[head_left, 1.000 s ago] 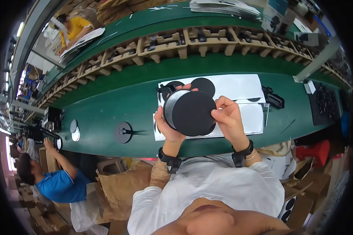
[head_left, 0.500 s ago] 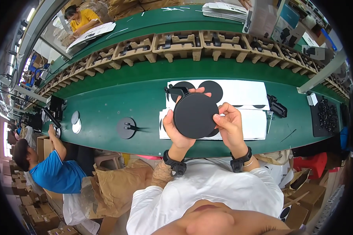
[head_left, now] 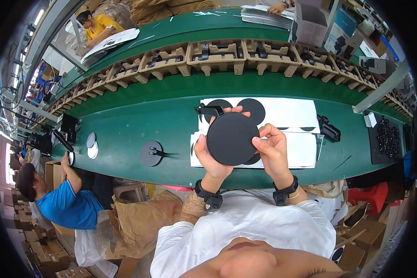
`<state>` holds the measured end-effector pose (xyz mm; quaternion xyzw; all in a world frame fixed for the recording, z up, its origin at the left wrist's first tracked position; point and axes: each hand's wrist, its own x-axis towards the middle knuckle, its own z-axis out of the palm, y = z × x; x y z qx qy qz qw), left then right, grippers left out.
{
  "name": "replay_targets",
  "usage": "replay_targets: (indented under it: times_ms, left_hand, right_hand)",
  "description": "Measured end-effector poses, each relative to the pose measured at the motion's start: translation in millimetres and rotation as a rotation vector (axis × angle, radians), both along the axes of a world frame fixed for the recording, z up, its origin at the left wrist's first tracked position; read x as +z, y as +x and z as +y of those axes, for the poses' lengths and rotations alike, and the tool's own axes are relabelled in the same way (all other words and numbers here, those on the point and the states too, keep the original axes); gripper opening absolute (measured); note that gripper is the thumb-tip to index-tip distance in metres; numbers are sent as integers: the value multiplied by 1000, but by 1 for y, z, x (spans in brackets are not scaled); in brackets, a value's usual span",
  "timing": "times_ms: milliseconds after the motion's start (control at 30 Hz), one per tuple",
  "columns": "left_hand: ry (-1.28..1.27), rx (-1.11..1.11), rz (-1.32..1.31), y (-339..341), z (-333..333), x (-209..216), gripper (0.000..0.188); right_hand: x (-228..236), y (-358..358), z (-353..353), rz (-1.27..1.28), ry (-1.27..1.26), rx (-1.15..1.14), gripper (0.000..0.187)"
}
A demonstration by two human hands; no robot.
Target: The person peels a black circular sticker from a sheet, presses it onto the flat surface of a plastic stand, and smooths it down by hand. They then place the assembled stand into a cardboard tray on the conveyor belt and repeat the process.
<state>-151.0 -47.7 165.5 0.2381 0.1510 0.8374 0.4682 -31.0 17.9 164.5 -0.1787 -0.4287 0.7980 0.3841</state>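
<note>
black disc (head_left: 233, 138) held up over the white sheets (head_left: 289, 113) on the table (head_left: 113, 127).
your left hand (head_left: 212, 162) cradles it from beneath, half-curled, fingertips past its far rim; your right hand (head_left: 274, 152), nearly closed, pinches its right edge. round, no long axis; its bracket (head_left: 211, 111) juts far-left, nearer your left hand.

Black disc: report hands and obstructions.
Left hand cradling black disc from behind. Right hand gripping its right edge. Disc's face in view, mostly uncovered.

Sheets (head_left: 303, 148) lie on the table (head_left: 111, 155) below the held disc (head_left: 234, 139), trays (head_left: 215, 62) behind them.
</note>
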Motion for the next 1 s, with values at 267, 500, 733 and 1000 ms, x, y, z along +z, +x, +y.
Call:
replay_targets:
  times_ms: [267, 500, 733, 1000]
  left_hand:
    - [-43, 84, 184, -2, -1, 4, 78]
    - [-31, 234, 433, -3, -2, 1, 79]
    - [-41, 272, 386, -1, -3, 1, 80]
    - [-56, 191, -35, -7, -15, -1, 75]
  right_hand:
    - [2, -1, -1, -94, 136, -72, 15]
    - [1, -6, 9, -252, 313, -131, 18]
    - [17, -7, 26, -656, 988, -347, 29]
    - [18, -16, -2, -309, 1396, -487, 32]
